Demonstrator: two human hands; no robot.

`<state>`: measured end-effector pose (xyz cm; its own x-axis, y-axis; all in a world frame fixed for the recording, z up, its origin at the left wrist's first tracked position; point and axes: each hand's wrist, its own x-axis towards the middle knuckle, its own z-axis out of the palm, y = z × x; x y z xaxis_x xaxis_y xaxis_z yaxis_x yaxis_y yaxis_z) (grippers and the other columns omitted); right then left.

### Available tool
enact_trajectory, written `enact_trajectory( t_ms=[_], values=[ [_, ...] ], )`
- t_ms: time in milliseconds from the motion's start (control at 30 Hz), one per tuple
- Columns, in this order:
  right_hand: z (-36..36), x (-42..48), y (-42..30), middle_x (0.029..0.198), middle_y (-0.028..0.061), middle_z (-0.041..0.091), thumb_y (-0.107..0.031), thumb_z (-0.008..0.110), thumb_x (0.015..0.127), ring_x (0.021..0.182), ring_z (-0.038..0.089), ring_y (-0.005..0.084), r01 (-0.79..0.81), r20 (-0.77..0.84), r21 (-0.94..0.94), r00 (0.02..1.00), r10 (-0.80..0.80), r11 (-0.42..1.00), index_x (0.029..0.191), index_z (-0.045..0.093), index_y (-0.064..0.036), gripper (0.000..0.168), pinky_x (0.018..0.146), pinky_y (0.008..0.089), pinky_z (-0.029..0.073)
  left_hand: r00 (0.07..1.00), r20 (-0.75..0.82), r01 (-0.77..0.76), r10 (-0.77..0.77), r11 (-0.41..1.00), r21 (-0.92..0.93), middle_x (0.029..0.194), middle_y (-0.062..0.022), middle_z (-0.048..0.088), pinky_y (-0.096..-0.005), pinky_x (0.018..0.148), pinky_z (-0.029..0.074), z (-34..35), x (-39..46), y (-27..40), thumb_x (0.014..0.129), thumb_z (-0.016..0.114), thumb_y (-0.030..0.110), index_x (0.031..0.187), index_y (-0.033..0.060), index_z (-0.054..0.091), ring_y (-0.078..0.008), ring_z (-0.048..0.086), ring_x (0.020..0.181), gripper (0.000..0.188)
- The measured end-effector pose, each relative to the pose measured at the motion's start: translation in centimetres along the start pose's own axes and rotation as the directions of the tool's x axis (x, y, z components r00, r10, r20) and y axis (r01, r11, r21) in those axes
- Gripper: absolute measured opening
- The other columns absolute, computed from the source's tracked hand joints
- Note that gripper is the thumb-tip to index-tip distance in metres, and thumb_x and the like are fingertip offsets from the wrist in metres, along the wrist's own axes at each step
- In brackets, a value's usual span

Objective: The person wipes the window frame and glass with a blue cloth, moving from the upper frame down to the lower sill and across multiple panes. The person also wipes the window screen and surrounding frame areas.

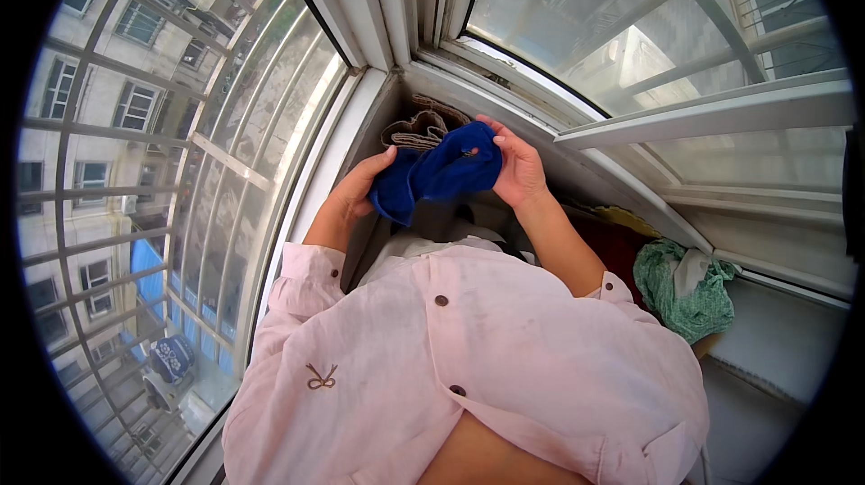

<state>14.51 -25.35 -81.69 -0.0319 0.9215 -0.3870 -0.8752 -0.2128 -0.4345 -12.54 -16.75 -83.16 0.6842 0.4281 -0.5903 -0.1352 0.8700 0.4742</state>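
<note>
A dark blue cloth (439,171) with a small patterned mark near its right end is stretched between my two hands. My left hand (368,177) grips its left end, thumb on top, and the cloth's lower left corner hangs down. At the right end, my right hand (517,164) pinches the edge between thumb and fingers, palm turned up. Just behind the cloth, in the corner below the windows, stands folded brown cardboard (426,127), partly hidden by the cloth.
Window frames with glass meet in the corner ahead; metal bars (182,140) run outside the left window. A green cloth (682,289) lies at the right beside a dark red surface (601,242). Outside the left window is a blue and white patterned object (171,356).
</note>
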Motion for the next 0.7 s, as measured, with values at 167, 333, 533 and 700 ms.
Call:
enact_trajectory(
  t_ms=[167, 333, 533, 700],
  values=[
    [-1.4, -0.5, -1.3, 0.117, 0.0162, 0.066, -0.013, 0.056, 0.083, 0.109, 0.064, 0.0308, 0.051, -0.040, 0.032, 0.998, -0.050, 0.998, 0.132, 0.054, 0.000, 0.051, 0.101, 0.0449, 0.049, 0.983, 0.173, -0.094, 0.068, 0.985, 0.146, 0.125, -0.0159, 0.065, -0.0398, 0.100, 0.053, -0.8, -0.2, -0.8, 0.082, 0.081, 0.018, 0.135, -0.0032, 0.053, -0.0256, 0.066, 0.111, 0.063],
    [-2.2, -1.5, -1.4, 0.116, 0.0167, 0.066, -0.015, 0.055, 0.083, 0.109, 0.064, 0.0300, 0.054, -0.078, 0.023, 0.996, -0.052, 0.998, 0.132, 0.054, 0.001, 0.052, 0.101, 0.0445, 0.050, 0.994, -0.056, -0.101, 0.096, 0.991, -0.083, 0.123, -0.0142, 0.066, -0.0402, 0.099, 0.054, -2.1, 0.2, -0.8, 0.087, 0.076, 0.014, 0.133, -0.0017, 0.055, -0.0263, 0.067, 0.109, 0.053],
    [-4.4, -3.5, 1.7, 0.120, 0.0128, 0.065, -0.014, 0.058, 0.084, 0.107, 0.064, 0.0263, -0.068, -0.190, -0.072, 0.980, 0.053, 0.995, 0.131, 0.055, 0.000, 0.050, 0.099, 0.0413, 0.050, 0.957, -0.188, -0.242, 0.221, 0.965, -0.098, 0.120, -0.0143, 0.067, -0.0417, 0.098, 0.055, -1.4, 0.7, -1.1, 0.092, 0.072, 0.012, 0.131, 0.0001, 0.056, -0.0270, 0.068, 0.106, 0.044],
    [-2.2, -4.0, 4.6, 0.121, 0.0102, 0.063, -0.011, 0.058, 0.085, 0.110, 0.062, 0.0229, -0.185, -0.163, -0.070, 0.972, 0.172, 0.980, 0.132, 0.053, -0.003, 0.048, 0.096, 0.0380, 0.051, 0.836, -0.460, -0.386, 0.300, 0.916, -0.105, 0.117, -0.0145, 0.068, -0.0382, 0.090, 0.058, 0.9, 3.2, -1.2, 0.093, 0.069, 0.007, 0.125, 0.0006, 0.058, -0.0256, 0.069, 0.102, 0.035]
  ],
)
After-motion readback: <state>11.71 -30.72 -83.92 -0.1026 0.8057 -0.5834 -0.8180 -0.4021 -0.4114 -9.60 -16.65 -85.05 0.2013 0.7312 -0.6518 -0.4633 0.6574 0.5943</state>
